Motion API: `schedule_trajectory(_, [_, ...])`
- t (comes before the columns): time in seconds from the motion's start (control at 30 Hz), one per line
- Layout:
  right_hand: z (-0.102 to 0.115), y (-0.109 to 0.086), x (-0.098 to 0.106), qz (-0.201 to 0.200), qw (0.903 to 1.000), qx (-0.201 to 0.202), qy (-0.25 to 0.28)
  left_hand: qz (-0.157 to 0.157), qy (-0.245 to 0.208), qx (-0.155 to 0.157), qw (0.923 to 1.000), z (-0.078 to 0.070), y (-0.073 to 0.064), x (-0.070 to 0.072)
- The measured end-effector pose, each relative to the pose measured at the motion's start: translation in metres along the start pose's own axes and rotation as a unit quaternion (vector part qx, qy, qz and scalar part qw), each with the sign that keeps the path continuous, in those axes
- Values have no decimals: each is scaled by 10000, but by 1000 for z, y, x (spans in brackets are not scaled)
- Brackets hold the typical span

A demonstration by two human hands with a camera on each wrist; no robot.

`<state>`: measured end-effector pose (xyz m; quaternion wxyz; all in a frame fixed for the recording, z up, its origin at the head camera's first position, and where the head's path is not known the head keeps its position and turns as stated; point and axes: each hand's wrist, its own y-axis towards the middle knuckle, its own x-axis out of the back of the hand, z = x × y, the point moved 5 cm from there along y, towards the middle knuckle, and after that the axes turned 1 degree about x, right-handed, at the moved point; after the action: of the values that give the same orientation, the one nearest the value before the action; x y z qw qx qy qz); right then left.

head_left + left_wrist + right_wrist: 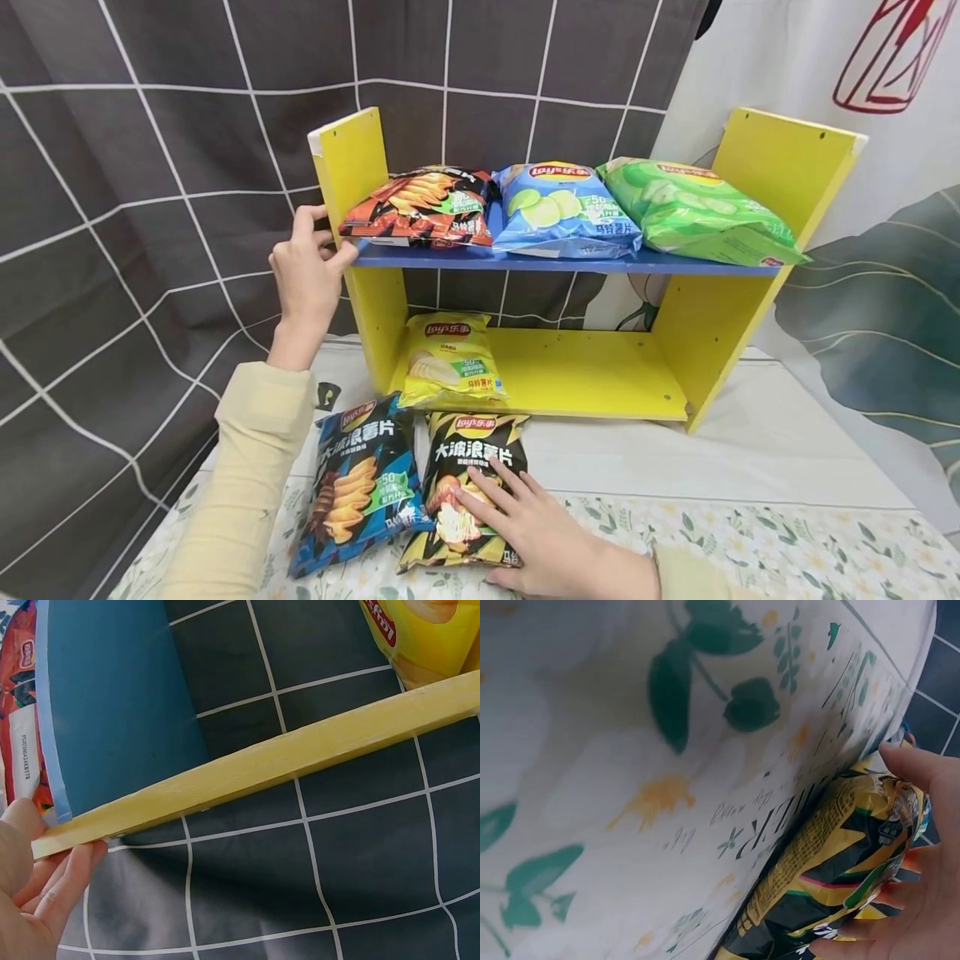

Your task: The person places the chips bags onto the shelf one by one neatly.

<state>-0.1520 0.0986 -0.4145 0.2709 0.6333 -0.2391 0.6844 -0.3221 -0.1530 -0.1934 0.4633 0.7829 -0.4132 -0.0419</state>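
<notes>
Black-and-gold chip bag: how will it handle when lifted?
The black-and-gold chip bag is likely light for its size, being a puffed chip packet. Its creased film suggests it will flex and dent. The glossy surface may be somewhat slippery.

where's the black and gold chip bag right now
In the head view, the black and gold chip bag lies partly under the right hand, right of the dark blue bag, in front of the yellow shelf.

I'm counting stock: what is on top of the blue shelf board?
On the blue shelf board lie a red bag, a light-blue bag and a green bag. Anything directly behind or beneath is covered.
</notes>
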Motion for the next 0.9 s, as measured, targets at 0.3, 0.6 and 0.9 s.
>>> schedule_trajectory(0.3, [-1, -8, 2, -37, 9996, 224, -166, 71, -3, 62, 10000, 0, -1, 0])
schedule_trajectory(0.6, [4, -11, 2, -384, 9983, 226, -380, 16, -1, 34, 10000, -1, -1, 0])
schedule_trajectory(0.9, [6, -7, 4, -794, 9936, 256, -758, 10, -39, 49, 10000, 0, 0, -1])
